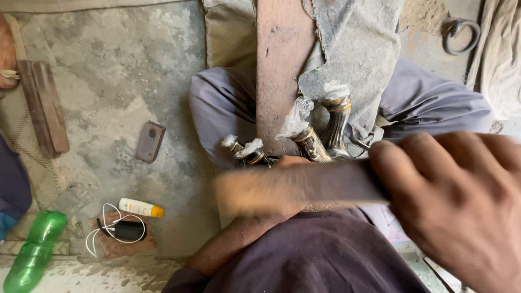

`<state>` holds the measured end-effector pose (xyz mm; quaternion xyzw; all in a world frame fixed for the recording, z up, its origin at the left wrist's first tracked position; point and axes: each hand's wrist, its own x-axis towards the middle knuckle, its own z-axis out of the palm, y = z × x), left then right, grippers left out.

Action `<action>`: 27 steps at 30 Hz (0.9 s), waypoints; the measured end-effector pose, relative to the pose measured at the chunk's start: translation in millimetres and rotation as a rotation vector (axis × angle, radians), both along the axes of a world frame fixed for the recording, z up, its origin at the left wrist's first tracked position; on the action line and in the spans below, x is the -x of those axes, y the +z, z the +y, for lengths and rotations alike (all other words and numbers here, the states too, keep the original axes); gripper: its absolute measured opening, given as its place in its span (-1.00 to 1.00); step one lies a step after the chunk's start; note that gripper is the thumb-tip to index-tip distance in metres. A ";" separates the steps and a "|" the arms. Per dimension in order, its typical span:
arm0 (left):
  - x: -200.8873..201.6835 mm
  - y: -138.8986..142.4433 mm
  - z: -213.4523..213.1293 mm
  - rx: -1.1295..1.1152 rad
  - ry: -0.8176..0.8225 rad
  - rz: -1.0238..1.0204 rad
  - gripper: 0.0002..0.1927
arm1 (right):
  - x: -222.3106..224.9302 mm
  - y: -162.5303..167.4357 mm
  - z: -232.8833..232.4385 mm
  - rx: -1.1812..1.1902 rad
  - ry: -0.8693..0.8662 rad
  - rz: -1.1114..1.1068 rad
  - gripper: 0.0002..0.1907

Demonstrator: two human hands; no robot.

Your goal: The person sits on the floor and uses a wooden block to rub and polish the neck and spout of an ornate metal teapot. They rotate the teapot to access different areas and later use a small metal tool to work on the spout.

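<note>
My right hand (461, 206) fills the lower right and grips one end of a long flat tool (304, 187), which is blurred with motion and lies across my lap. My left hand (292, 161) is mostly hidden behind that tool; its forearm rises from the bottom centre. It appears closed around a bundle of dark curved handles with gold bands (335, 127), whose upper ends are wrapped in clear plastic. The handles rest against an upright reddish wooden plank (282, 70) between my knees.
A grey worn cloth (358, 49) hangs over the plank. On the concrete floor at left lie a green plastic bottle (32, 249), a white tube with an orange cap (140, 207), a black charger with white cable (124, 230), a small brown block (149, 141) and wooden strips (43, 106). A metal ring (461, 35) lies at upper right.
</note>
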<state>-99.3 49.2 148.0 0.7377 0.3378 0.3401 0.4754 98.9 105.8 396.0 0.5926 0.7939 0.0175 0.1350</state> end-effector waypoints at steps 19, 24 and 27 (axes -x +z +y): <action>4.6 -1.8 8.0 0.075 0.006 0.000 -0.72 | -2.3 2.9 21.5 0.041 -0.007 0.207 -0.53; 16.7 -8.0 9.5 0.106 0.003 -0.013 -0.73 | 7.8 -2.3 29.6 0.018 0.059 0.071 -0.50; 33.6 -11.0 17.4 0.126 0.004 -0.032 -0.73 | 27.4 -13.0 36.4 0.084 -0.035 0.072 -0.49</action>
